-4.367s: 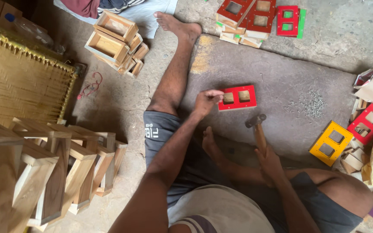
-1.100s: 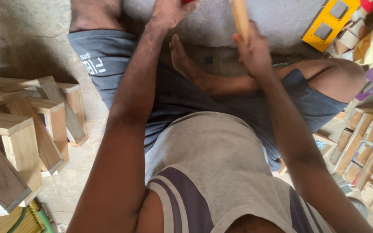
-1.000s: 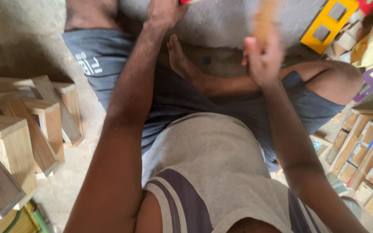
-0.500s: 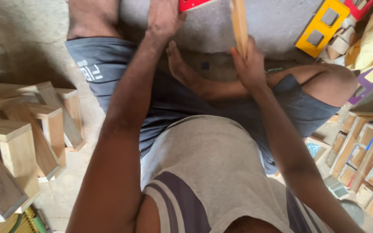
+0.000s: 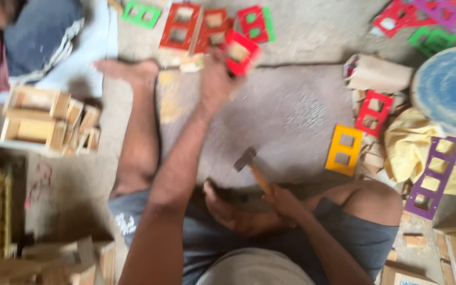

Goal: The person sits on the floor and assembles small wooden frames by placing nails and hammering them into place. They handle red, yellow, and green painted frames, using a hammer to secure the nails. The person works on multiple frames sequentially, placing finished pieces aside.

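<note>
I log the left hand (image 5: 215, 84), closed on a red wooden frame (image 5: 241, 53) held up over the grey floor mat (image 5: 286, 121), which looks light, stiff, best gripped by its edge; right hand (image 5: 283, 200) wraps a hammer (image 5: 252, 168) handle.

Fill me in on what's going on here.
A person sits on the floor with a hammer in the right hand, its head low over the grey mat. The left hand reaches forward and holds a red painted wooden frame beside other coloured frames. A yellow frame and a purple frame lie to the right, bare wooden boxes to the left. The picture is blurred.
</note>
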